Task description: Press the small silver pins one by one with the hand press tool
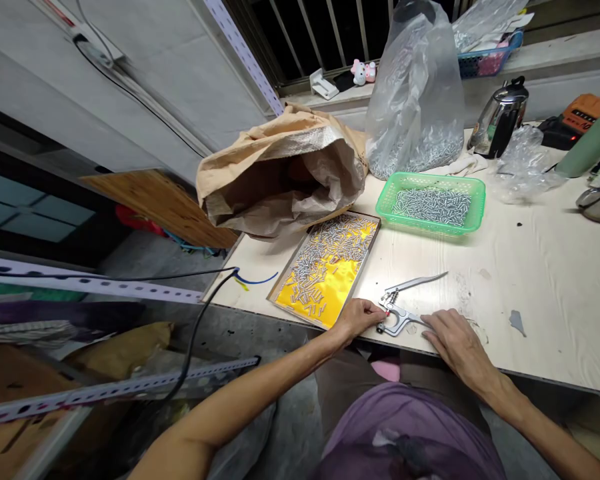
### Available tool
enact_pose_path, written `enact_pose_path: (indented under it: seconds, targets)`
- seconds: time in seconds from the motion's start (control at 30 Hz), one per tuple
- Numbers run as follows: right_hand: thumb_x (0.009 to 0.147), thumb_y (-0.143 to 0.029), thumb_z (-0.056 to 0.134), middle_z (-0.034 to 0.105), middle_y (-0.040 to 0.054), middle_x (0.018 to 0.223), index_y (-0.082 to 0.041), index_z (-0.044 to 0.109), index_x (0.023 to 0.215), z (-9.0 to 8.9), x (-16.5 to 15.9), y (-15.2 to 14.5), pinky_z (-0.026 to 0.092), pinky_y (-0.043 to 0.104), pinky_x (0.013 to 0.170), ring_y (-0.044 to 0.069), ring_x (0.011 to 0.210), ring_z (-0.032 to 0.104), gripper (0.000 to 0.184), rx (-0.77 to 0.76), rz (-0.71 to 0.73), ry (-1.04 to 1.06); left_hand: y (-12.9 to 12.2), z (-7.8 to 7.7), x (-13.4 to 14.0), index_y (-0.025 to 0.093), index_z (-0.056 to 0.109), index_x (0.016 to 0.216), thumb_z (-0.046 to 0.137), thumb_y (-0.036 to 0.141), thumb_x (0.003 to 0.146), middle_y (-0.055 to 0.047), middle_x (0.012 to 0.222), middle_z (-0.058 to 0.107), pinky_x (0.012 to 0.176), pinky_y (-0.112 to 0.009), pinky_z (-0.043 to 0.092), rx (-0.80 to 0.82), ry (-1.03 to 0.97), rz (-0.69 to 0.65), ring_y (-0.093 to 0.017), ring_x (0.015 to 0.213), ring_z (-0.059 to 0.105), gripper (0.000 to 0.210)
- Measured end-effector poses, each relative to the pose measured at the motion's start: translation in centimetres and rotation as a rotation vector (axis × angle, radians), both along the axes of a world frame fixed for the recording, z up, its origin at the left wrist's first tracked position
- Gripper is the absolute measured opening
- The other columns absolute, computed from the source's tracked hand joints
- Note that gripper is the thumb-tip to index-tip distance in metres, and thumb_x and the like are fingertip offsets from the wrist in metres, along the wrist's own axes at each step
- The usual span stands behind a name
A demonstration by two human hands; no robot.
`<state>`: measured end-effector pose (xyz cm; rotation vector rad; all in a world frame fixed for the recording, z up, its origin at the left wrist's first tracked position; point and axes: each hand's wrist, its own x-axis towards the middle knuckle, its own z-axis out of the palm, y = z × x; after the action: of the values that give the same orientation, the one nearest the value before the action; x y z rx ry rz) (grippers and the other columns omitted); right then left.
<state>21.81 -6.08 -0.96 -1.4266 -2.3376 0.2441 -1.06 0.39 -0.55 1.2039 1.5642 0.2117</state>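
A pair of silver hand pliers [403, 313] with a spring between its handles lies at the table's front edge, handles spread apart. My right hand [455, 343] has its fingers closed on the end of the lower handle. At the head of the pliers, my left hand [357, 317] is in a pinch; whatever its fingertips hold is too small to make out. A small red spot shows beside those fingertips. Just left of that hand is a shallow tray [347, 303] with a yellow lining, where many small silver metal pins [313, 270] lie scattered, densest toward the back.
Behind the tray a large brown paper sack [280, 180] gapes toward me. A green basket [473, 223] of metal pieces and a clear plastic bag [415, 100] stand farther back. A kettle [500, 120] is at the back right. Black cable [200, 320] crosses the left corner.
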Motion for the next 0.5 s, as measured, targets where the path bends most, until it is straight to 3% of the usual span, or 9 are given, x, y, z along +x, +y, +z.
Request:
enact_pose_path:
  seconds: [0.3, 0.5]
  targets:
    - [0.093, -0.017, 0.043, 0.062, 0.0078, 0.087, -0.016, 0.061, 0.104, -0.15, -0.1, -0.2, 0.043, 0.033, 0.068, 0.021, 0.079, 0.053, 0.021, 0.012, -0.001, -0.01, 0.3, 0.57, 0.33, 0.011, 0.073, 0.071, 0.068, 0.031, 0.061, 0.005, 0.047, 0.051, 0.047, -0.02, 0.023, -0.048, 0.069, -0.069, -0.007, 0.047, 0.037, 0.023]
    - [0.093, -0.016, 0.043, 0.061, 0.0062, 0.084, -0.017, 0.061, 0.097, -0.15, -0.22, -0.24, 0.039, 0.032, 0.067, 0.019, 0.076, 0.05, 0.019, 0.025, -0.007, -0.005, -0.01, 0.62, -0.05, 0.011, 0.066, 0.061, 0.068, 0.043, 0.06, 0.007, 0.041, 0.039, 0.045, -0.021, 0.02, -0.114, 0.064, -0.162, -0.006, 0.042, 0.031, 0.032]
